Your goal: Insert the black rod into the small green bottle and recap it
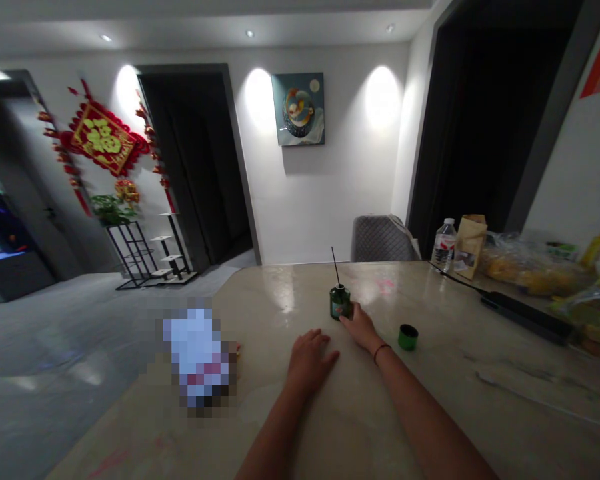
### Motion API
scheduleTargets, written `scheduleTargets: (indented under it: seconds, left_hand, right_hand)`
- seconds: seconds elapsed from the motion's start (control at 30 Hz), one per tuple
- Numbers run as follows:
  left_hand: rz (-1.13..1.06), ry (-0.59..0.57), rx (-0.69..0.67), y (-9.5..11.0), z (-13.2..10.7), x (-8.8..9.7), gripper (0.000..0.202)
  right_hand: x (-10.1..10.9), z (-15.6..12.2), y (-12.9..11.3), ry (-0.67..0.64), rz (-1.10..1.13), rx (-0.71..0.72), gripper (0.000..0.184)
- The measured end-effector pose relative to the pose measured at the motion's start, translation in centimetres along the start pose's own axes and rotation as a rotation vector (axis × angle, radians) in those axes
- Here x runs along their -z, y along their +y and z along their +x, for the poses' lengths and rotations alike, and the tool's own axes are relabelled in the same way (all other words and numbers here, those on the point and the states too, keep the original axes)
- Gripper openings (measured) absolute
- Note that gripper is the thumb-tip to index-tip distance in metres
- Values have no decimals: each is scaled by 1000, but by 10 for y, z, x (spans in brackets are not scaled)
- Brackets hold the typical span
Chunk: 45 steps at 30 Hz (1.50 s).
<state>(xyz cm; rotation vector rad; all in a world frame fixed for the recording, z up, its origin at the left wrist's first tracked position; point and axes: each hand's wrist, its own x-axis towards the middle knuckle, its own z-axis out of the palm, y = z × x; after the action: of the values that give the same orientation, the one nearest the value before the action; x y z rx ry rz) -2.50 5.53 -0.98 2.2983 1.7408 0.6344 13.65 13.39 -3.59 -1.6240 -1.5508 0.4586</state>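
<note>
A small dark green bottle (340, 302) stands upright on the beige table (290, 293), with a thin black stick rising out of its mouth. My right hand (361, 327) reaches to it, and its fingertips touch the bottle's base on the right side. My left hand (307, 357) lies flat on the table just left of it, fingers together, holding nothing. A green cap (408, 337) sits on the table to the right of my right wrist.
At the back right stand a water bottle (445, 244), a brown paper bag (469, 245), bags of food (525, 267) and a long black object (525, 315) with a cable. A grey chair (383, 239) is behind the table. A blurred patch (200, 360) lies at the left edge.
</note>
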Motion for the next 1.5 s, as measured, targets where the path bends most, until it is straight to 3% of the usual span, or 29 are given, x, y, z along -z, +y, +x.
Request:
scheduleTargets:
  seconds: [0.17, 0.43, 0.77, 1.07, 1.23, 1.5]
  left_hand:
    - [4, -9, -7, 0, 0, -1, 40]
    - [12, -4, -10, 1, -1, 0, 39]
    - [11, 23, -16, -1, 1, -2, 37]
    - [20, 19, -21, -1, 1, -2, 37]
    - [14, -3, -3, 1, 2, 0, 38]
    - [33, -48, 10, 1, 0, 1, 39]
  right_hand:
    - [-5, 5, 6, 55, -102, -21, 37]
    - [-5, 6, 8, 86, -77, -28, 32]
    - [-5, 4, 4, 60, -147, -11, 55]
    - [-2, 1, -6, 48, -248, -28, 56]
    - [1, 6, -13, 17, -255, -93, 66]
    - [-3, 11, -19, -28, -432, -132, 68]
